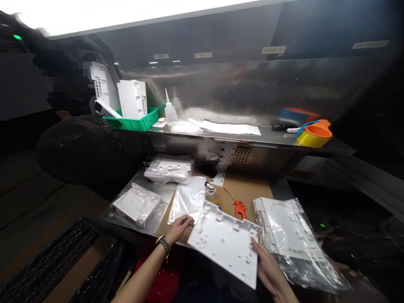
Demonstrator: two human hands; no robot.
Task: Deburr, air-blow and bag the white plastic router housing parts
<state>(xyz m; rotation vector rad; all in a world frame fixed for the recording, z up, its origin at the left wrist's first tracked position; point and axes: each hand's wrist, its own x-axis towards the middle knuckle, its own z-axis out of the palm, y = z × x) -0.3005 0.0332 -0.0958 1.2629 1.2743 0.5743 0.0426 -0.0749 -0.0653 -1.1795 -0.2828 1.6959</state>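
Observation:
A white plastic panel (222, 244) with small raised tabs is held tilted over the front edge of the bench. My right hand (267, 263) grips its right edge, with the thumb on the face and the other fingers partly hidden. Close to the panel's left edge, my left hand (181, 229) has its fingers pinched together; what is between them, if anything, is hidden. Behind that hand lies a clear plastic bag (188, 200). Beyond the panel are an orange air blow gun (240, 208) and a small white pump bottle (210, 191).
Bagged white panels lie at left (139, 204), at the back (172, 168) and at right (287, 227). On the shelf stand a green bin (135, 123) with white parts, a squeeze bottle (170, 111) and tape rolls (315, 134). A large fan (85, 151) is at left.

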